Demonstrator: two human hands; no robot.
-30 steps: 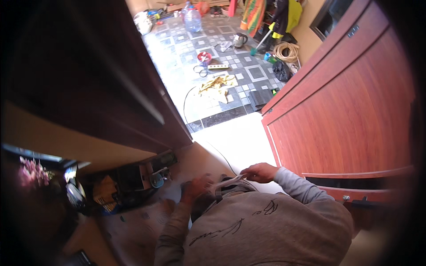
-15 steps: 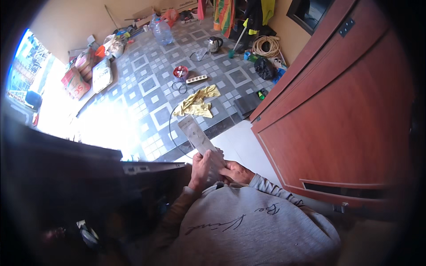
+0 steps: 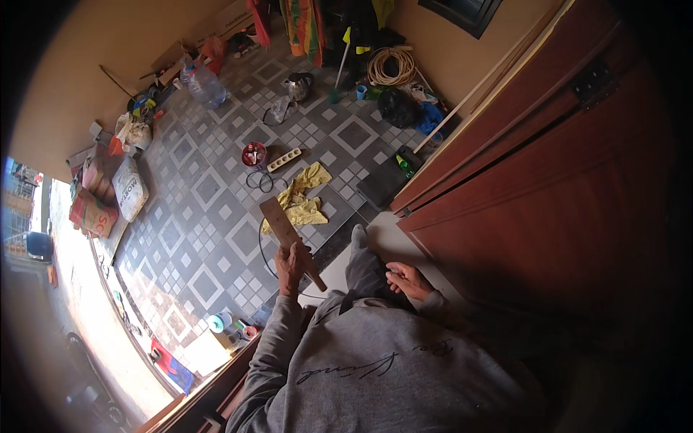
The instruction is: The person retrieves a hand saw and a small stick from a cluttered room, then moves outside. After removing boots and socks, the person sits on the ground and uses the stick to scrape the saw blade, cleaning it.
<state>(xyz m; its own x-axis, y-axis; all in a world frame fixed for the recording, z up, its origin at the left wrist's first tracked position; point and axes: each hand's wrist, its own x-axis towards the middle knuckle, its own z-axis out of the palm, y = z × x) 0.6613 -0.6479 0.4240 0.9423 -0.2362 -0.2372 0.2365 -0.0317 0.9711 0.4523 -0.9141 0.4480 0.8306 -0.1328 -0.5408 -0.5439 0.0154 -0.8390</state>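
My left hand [image 3: 290, 268] is wrapped round a flat brown board [image 3: 280, 222] that narrows to a handle-like strip at its near end. The board tilts up and to the left, its wide far end over a crumpled yellow cloth [image 3: 307, 198] on the tiled floor. My right hand [image 3: 408, 281] hangs apart from it, beside my right leg, with loosely curled fingers. I make out nothing held in it. Under my hands, my leg [image 3: 364, 273] in dark trousers reaches toward the doorway edge.
A reddish-brown door [image 3: 498, 209] fills the right side. On the patterned floor are a red bucket [image 3: 253, 154], a power strip [image 3: 284, 159], a kettle [image 3: 298, 86], a large water bottle [image 3: 206, 88] and a black bag [image 3: 398, 109]. Sacks [image 3: 128, 189] lean at the left, near the bright opening.
The right hand has let go of the board and moved right. The left hand keeps it and has shifted left. My view has turned, and my foot has come into sight.
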